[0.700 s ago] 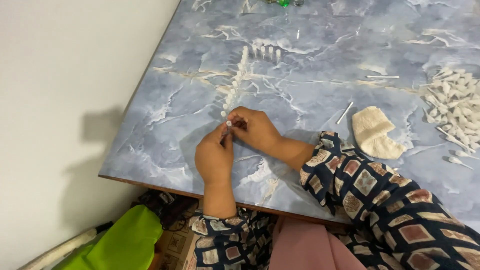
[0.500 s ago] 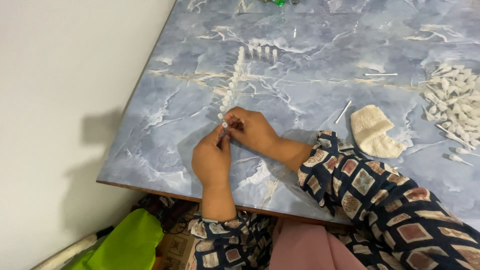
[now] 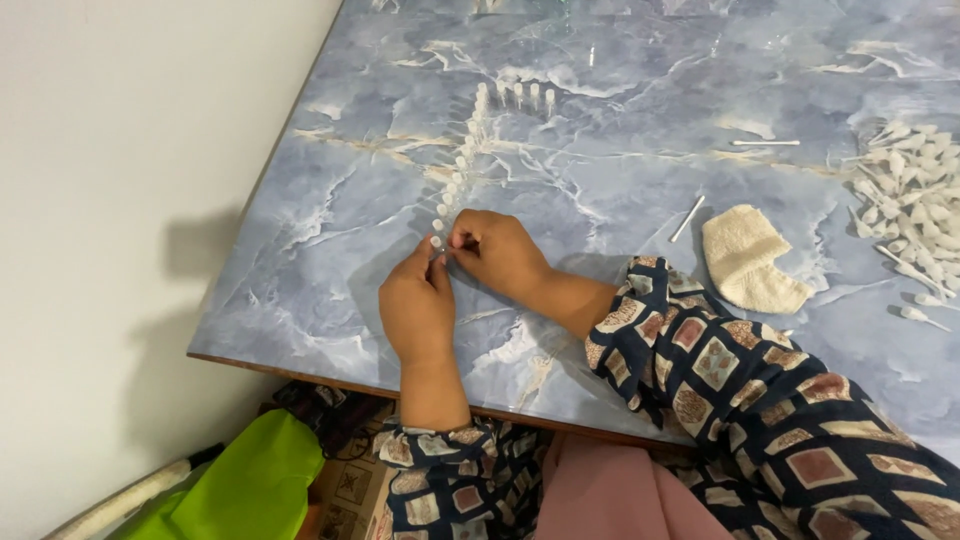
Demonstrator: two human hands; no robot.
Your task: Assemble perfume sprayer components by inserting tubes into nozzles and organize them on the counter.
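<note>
My left hand (image 3: 418, 305) and my right hand (image 3: 497, 250) meet near the front left of a blue marbled table (image 3: 620, 130). Their fingertips pinch one small white piece (image 3: 437, 243) between them. This piece sits at the near end of a row of small white upright pieces (image 3: 462, 160) that runs away from me and then bends right at the far end. Both wrists rest on the tabletop, and patterned sleeves cover my forearms.
A heap of several small white pieces (image 3: 915, 195) lies at the right edge. A folded cream cloth (image 3: 748, 258) rests in front of it, with thin white sticks (image 3: 687, 218) nearby. A green bag (image 3: 240, 480) lies on the floor below the table's near edge.
Both hands stay pinched together at the near end of the row. Only the camera has shifted slightly.
</note>
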